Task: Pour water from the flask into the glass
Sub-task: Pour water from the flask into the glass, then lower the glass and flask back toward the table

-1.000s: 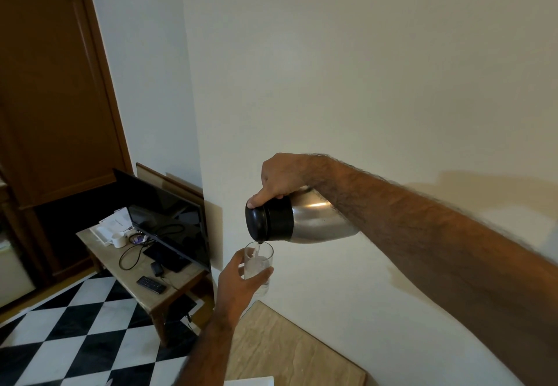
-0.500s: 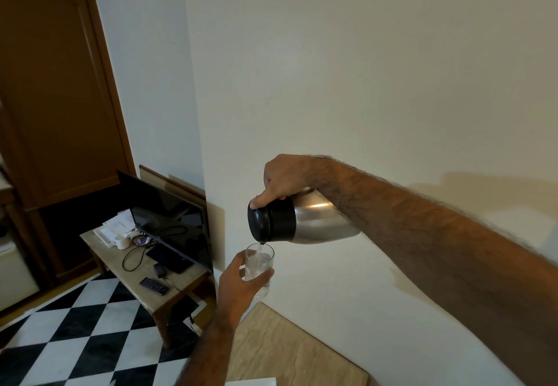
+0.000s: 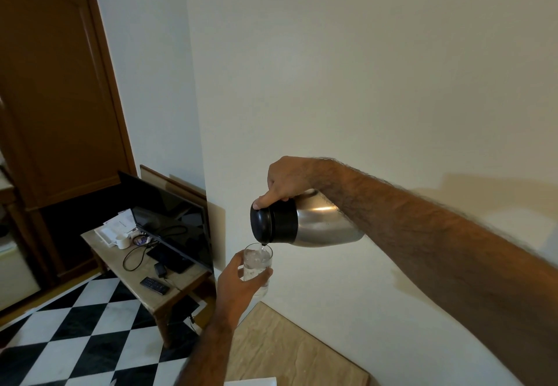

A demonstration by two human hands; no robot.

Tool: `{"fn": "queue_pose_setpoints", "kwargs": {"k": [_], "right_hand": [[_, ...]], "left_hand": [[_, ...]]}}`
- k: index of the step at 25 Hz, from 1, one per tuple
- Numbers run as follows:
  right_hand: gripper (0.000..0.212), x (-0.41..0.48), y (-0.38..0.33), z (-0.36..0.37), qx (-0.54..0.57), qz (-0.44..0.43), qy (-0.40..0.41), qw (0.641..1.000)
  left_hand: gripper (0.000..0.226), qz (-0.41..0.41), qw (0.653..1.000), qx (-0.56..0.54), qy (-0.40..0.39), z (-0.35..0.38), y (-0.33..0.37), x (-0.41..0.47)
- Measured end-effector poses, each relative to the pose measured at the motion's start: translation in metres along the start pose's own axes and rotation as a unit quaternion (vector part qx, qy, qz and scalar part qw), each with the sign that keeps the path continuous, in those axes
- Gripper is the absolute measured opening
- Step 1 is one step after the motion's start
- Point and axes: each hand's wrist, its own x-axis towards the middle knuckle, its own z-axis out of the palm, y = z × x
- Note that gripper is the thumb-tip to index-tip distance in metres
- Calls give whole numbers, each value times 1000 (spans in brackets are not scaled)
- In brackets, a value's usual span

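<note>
Observed right hand (image 3: 287,179) closed around steel flask (image 3: 314,222), tipped near horizontal, black cap end pointing left, thumb pressed on cap. Noted left hand (image 3: 238,280) wrapped around glass (image 3: 256,268), held upright in the air directly beneath the flask's spout, thin stream of water entering the rim. Found glass partly filled, above the corner of the table (image 3: 287,352).

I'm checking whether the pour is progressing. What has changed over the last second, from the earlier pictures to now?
Very little. The right hand keeps the flask tipped, spout over the glass, and the left hand keeps holding the glass under it. Water still runs in; any rise in level is too slight to judge. Nothing was released or newly grasped.
</note>
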Motion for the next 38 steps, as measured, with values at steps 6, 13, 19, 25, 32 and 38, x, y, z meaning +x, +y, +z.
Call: {"fn": "queue_pose_setpoints", "kwargs": {"k": [6, 13, 19, 25, 32, 38], "right_hand": [[60, -1, 0, 2, -5, 0, -2, 1000], [61, -3, 10, 8, 29, 11, 2, 1000], [65, -15, 45, 36, 209, 64, 52, 974], [72, -43, 67, 91, 482, 141, 132, 855], [47, -59, 90, 180, 646, 245, 224, 687], [41, -62, 91, 272, 689, 294, 287, 598]], "left_hand": [[63, -2, 1000, 20, 1, 2, -5, 2], [65, -7, 1000, 21, 3, 3, -4, 3], [64, -16, 1000, 10, -2, 1, -5, 6], [61, -26, 1000, 11, -2, 4, -11, 5], [58, -47, 999, -11, 11, 22, -33, -3], [60, -62, 998, 17, -10, 33, -72, -4]]}}
